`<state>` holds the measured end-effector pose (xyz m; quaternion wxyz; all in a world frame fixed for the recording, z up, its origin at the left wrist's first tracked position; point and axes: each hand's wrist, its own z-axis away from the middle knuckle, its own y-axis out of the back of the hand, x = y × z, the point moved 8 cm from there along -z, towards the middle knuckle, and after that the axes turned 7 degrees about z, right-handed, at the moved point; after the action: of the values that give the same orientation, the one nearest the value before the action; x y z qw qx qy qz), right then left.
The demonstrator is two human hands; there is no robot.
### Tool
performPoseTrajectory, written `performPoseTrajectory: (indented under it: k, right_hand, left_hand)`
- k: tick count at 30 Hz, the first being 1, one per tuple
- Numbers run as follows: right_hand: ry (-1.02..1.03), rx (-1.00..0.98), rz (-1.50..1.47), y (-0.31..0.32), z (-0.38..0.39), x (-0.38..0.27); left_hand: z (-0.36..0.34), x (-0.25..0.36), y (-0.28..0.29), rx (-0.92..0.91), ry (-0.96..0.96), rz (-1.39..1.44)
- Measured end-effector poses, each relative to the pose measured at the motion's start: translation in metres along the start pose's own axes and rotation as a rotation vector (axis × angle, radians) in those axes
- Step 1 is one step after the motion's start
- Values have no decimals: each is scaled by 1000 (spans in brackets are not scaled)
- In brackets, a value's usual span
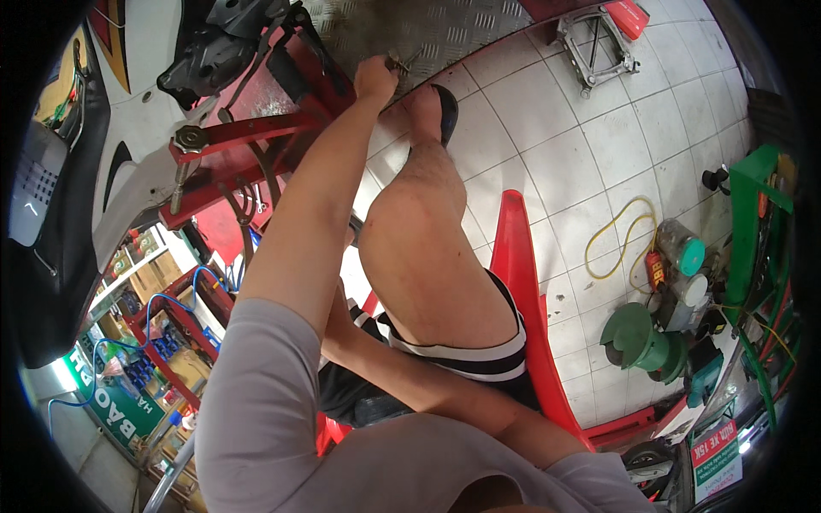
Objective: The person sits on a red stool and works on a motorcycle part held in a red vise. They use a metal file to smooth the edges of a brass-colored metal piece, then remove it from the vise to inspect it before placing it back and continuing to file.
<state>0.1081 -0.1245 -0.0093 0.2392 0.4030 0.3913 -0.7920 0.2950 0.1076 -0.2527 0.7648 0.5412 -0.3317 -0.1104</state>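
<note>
My left hand (pixel 377 79) reaches far forward, past the red metal stand, with its fingers closed. A small metal piece (pixel 397 61) shows at the fingertips, too small to name. My right forearm (pixel 428 376) crosses my lap to the left. The right hand lies behind my left arm, its fingers hidden. A white and black motorbike (pixel 137 103) stands at the left. Beside it is a red clamp arm (pixel 248 137) with a black knob and a threaded screw. A ridged metal plate (pixel 410 34) lies beyond my left hand.
I sit on a red plastic chair (pixel 522 291). A silver metal frame (pixel 596 51) lies on the white tiles at the far right. A yellow cord (pixel 590 261), a jar with a teal lid (pixel 682 248) and a green container (pixel 637 338) stand right. Shelves (pixel 154 342) fill the left.
</note>
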Motion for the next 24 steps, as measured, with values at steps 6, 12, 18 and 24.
performPoseTrajectory:
  k: [6, 12, 18, 24]
  right_hand:
    - [184, -10, 171, 4, 4, -14]
    - [152, -10, 60, -15, 18, 32]
    - [234, -30, 618, -15, 5, -7]
    - [370, 46, 639, -1, -13, -14]
  left_hand:
    - [16, -1, -4, 64, 145, -4]
    - [16, 10, 24, 0, 176, 23]
    - [42, -42, 28, -676, 138, 370]
    - [209, 25, 297, -291, -325, 289]
